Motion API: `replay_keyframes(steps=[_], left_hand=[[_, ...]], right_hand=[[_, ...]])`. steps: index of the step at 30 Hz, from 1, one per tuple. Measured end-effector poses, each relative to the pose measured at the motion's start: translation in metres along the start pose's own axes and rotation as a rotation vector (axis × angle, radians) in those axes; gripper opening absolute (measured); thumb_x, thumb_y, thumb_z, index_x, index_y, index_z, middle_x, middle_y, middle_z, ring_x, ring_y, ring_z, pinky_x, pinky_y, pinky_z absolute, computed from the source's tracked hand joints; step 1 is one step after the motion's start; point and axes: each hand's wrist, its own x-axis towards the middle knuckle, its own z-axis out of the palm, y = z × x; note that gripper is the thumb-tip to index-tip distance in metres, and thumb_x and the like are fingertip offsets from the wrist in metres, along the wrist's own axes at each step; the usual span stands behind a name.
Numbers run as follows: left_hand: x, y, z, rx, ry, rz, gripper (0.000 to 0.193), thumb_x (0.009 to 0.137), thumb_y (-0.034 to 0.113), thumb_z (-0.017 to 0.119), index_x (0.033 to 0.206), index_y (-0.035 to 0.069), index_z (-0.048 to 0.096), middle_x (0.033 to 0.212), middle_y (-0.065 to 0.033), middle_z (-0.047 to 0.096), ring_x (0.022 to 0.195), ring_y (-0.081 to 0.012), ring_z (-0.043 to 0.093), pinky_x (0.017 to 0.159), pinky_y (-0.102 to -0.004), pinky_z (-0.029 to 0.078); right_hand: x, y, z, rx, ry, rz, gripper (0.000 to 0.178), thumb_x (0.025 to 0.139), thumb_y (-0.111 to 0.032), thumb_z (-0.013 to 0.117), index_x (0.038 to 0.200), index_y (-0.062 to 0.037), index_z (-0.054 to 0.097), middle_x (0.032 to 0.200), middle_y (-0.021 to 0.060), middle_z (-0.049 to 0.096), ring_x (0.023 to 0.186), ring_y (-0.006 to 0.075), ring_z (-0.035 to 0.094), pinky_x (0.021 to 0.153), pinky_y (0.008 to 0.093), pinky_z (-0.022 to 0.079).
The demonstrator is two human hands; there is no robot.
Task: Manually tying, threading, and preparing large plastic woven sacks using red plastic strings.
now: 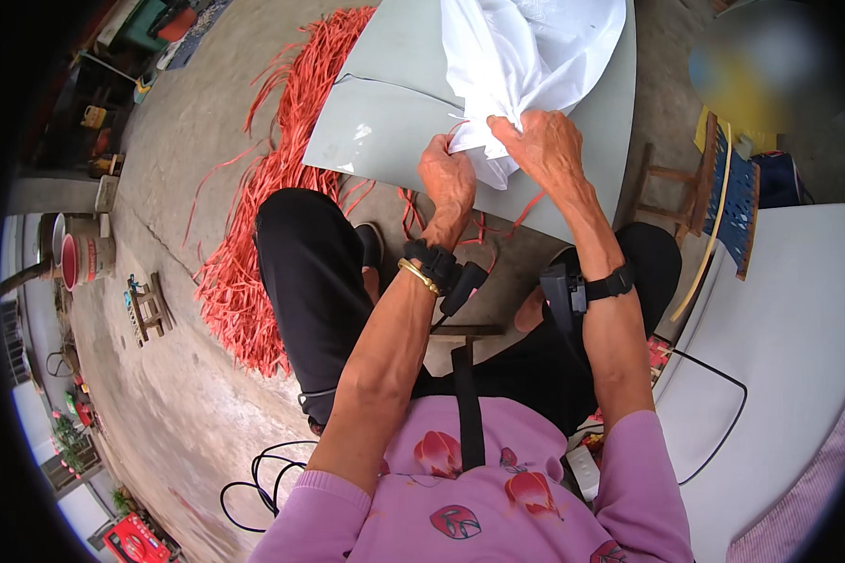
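Note:
A thin white bag point(526, 56), gathered into a bunched neck, lies on a grey-green board point(385, 127) in front of me. My right hand point(546, 145) is closed on the gathered neck, thumb and fingers pinching the folds. On the other side, my left hand point(448, 174) pinches a loose edge of the same bag close to the board's near edge. A thin red strip shows beside the left fingertips and another hangs below the board; whether either hand grips a strip is hidden.
A long heap of red strips point(244, 272) covers the floor left of my legs. A small wooden stool point(147, 308) and buckets point(84, 255) stand farther left. To the right are a wooden chair point(690, 183) and a white surface point(770, 347). Black cable point(265, 483) coils at lower left.

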Motion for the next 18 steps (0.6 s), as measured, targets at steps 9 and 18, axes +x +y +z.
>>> replay_keyframes(steps=[9, 18], left_hand=[[0.005, -0.005, -0.001, -0.492, 0.000, -0.219, 0.025, 0.077, -0.009, 0.039, 0.093, -0.005, 0.056, 0.087, -0.0098, 0.061, 0.077, -0.0152, 0.057, 0.069, -0.0259, 0.047], [0.009, 0.001, -0.015, -1.043, -0.120, -0.776, 0.009, 0.085, 0.003, 0.050, 0.092, 0.007, 0.046, 0.058, 0.0033, 0.039, 0.040, -0.0052, 0.030, 0.036, -0.0234, 0.021]], right_hand=[[-0.002, 0.008, 0.011, -0.279, 0.030, -0.171, 0.052, 0.075, -0.043, 0.058, 0.052, 0.0035, 0.057, 0.047, 0.0200, 0.052, 0.046, 0.0333, 0.055, 0.048, 0.0446, 0.043], [-0.004, 0.010, 0.018, -0.209, 0.004, -0.157, 0.050, 0.076, -0.040, 0.059, 0.053, 0.0036, 0.058, 0.049, 0.0213, 0.053, 0.048, 0.0354, 0.055, 0.050, 0.0455, 0.043]])
